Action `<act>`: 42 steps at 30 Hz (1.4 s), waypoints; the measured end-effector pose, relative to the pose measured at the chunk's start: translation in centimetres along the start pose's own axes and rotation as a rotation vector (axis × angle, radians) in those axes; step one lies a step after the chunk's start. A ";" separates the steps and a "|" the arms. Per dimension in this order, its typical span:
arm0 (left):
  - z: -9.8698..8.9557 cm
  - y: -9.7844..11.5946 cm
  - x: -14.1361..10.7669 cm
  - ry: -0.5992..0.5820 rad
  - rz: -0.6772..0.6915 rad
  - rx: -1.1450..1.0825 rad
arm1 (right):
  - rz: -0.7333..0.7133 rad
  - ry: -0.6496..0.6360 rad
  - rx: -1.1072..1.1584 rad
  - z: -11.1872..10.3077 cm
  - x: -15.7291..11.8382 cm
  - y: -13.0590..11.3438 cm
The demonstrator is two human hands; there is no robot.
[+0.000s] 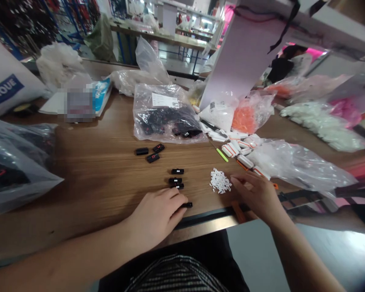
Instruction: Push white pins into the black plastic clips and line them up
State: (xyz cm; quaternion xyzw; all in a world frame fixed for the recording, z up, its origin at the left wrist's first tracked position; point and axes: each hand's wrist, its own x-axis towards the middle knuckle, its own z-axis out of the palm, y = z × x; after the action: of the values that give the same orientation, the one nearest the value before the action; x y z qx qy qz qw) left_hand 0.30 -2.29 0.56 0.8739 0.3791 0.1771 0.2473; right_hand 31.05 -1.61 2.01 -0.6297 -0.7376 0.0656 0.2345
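Wooden worktable (79,162), viewed from above, with both forearms reaching over its near edge. A clear plastic bag (15,170) at the left is cut off by the frame, and its dark contents are hard to make out. A package (79,101) behind it is blurred and cannot be read. A clear bag of black parts (166,117) lies at the far side of the table, and a bag of orange parts (249,117) is placed to its right. Seven black plastic clips (178,171) are laid out in two loose groups. The left hand (155,215) is held almost flat, with the fingers lightly curved over the nearest clip, which is partly hidden; any grip cannot be made out. The right hand (255,196) is half open, its fingertips just beside a small heap of white plastic pieces (220,180). Its thumb is hidden, so any hold cannot be determined.
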 end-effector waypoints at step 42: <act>-0.7 0.4 0.5 -0.015 -0.128 0.020 | -0.342 -0.280 0.199 3.9 -0.5 -9.2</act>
State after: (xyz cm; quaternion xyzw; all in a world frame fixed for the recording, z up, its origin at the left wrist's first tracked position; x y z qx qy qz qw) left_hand 0.52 -2.01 1.42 0.8517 0.4340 0.1505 0.2523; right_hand 21.12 -3.15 2.08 -0.4542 -0.8488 0.1840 0.1985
